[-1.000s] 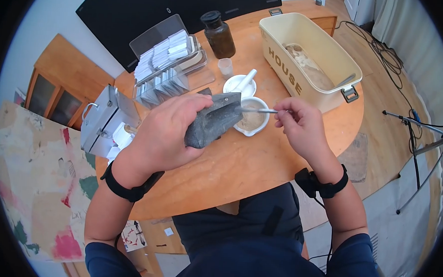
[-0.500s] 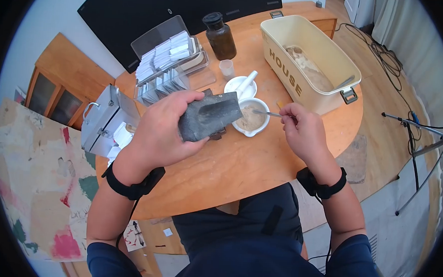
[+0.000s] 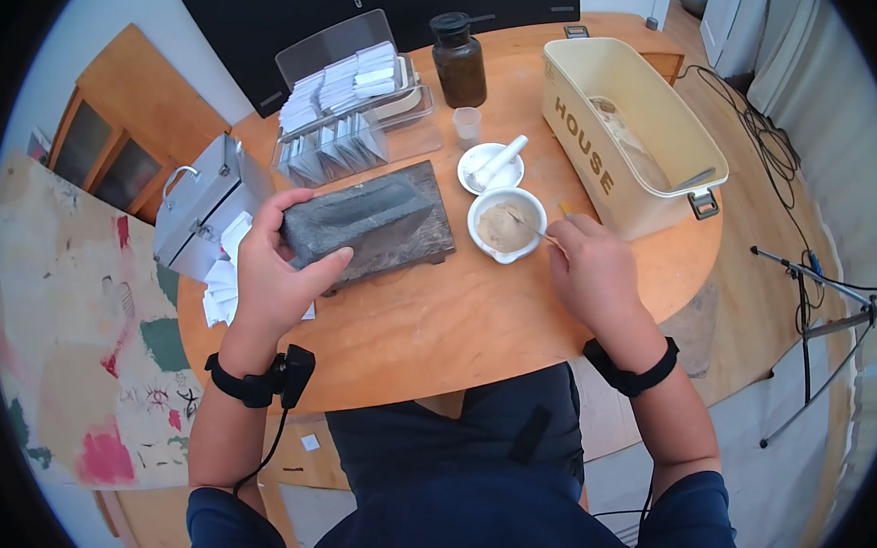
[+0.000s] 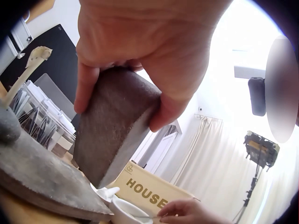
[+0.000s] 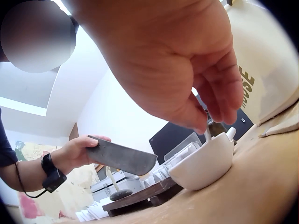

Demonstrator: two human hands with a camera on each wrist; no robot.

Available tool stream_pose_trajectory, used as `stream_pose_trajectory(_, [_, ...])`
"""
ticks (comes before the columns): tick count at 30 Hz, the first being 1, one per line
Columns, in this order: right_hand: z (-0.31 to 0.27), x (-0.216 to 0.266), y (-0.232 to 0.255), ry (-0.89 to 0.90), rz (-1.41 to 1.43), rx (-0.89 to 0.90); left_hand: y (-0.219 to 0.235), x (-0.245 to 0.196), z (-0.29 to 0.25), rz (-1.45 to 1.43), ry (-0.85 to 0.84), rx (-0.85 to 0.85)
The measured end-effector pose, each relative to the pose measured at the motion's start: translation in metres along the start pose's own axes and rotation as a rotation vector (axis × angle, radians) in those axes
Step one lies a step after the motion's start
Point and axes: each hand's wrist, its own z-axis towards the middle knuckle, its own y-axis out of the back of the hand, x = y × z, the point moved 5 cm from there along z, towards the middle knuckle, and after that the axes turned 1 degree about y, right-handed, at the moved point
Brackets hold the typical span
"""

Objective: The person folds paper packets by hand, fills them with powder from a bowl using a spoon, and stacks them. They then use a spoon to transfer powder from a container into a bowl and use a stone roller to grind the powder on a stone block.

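Observation:
A dark grey hollowed stone block (image 3: 367,214) is gripped at its left end by my left hand (image 3: 285,271), thumb on the near side and fingers on the far side. In the left wrist view the block (image 4: 112,126) is held up above a dark board (image 4: 42,172). My right hand (image 3: 597,272) pinches a thin metal tool (image 3: 540,232) whose end rests in pale powder (image 3: 501,228) in a white spouted bowl (image 3: 473,238). Seen from the right wrist, the fingers hang just over the bowl (image 5: 205,163).
Behind the bowl stand a white mortar with a pestle (image 3: 505,164), a small cup (image 3: 467,127) and a dark jar (image 3: 459,72). A cream HOUSE tub (image 3: 617,179) is at the right. Packet trays (image 3: 338,110) and a metal case (image 3: 199,202) stand left.
My left hand has moved left and down with the stone block, away from the bowl, uncovering the dark board. The tool's end has come down into the powder. The head view has shifted.

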Motion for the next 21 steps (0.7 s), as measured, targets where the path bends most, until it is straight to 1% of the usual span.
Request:
stream_pose_trajectory(2, [0.004,0.011,0.021,0.031,0.021,-0.115,0.003,0.006,-0.007,-0.165,0.064,-0.059])
stream_pose_trajectory(3, [0.007,0.02,0.029,0.051,0.025,-0.109,0.005,0.009,-0.01,-0.168,0.07,-0.079])
stream_pose_trajectory(5, [0.012,0.034,0.041,0.003,-0.006,-0.109,0.007,0.016,-0.014,-0.252,0.045,-0.162])
stream_pose_trajectory(6, [0.013,0.041,0.04,0.014,-0.005,-0.103,0.006,0.019,-0.017,-0.254,0.051,-0.173])
stream_pose_trajectory(8, [0.019,0.061,0.031,0.062,0.256,0.034,0.004,0.025,-0.019,-0.328,0.035,-0.248])
stream_pose_trajectory(9, [0.023,0.071,0.018,-0.07,0.481,0.239,0.002,0.03,-0.021,-0.334,0.0,-0.29])
stream_pose_trajectory(10, [0.027,0.087,0.009,-0.05,0.476,0.247,-0.001,0.031,-0.024,-0.339,0.0,-0.311])
stream_pose_trajectory(12, [0.024,0.109,-0.036,-0.523,1.308,0.52,-0.008,0.026,-0.032,-0.198,-0.042,-0.365])
stream_pose_trajectory(13, [0.027,0.119,-0.043,-0.502,1.301,0.543,-0.012,0.025,-0.037,-0.11,-0.044,-0.37])
stream_pose_trajectory(14, [0.029,0.127,-0.051,-0.618,1.4,0.55,-0.016,0.024,-0.041,-0.02,-0.043,-0.381])
stream_pose_trajectory(15, [0.031,0.135,-0.06,-0.735,1.494,0.56,-0.019,0.018,-0.047,0.107,-0.14,-0.411])
stream_pose_trajectory(16, [0.034,0.139,-0.064,-0.707,1.483,0.596,-0.023,0.011,-0.053,0.239,-0.229,-0.437])
stream_pose_trajectory(18, [0.034,0.132,-0.069,-0.741,1.514,0.643,-0.035,0.004,-0.063,0.349,-0.431,-0.467])
stream_pose_trajectory(19, [0.035,0.13,-0.066,-0.81,1.483,0.648,-0.039,0.005,-0.066,0.327,-0.447,-0.441])
stream_pose_trajectory(20, [0.036,0.131,-0.063,-0.806,1.463,0.67,-0.044,0.005,-0.069,0.299,-0.465,-0.412])
stream_pose_trajectory(21, [0.035,0.129,-0.061,-0.854,1.426,0.681,-0.049,0.002,-0.073,0.304,-0.483,-0.384])
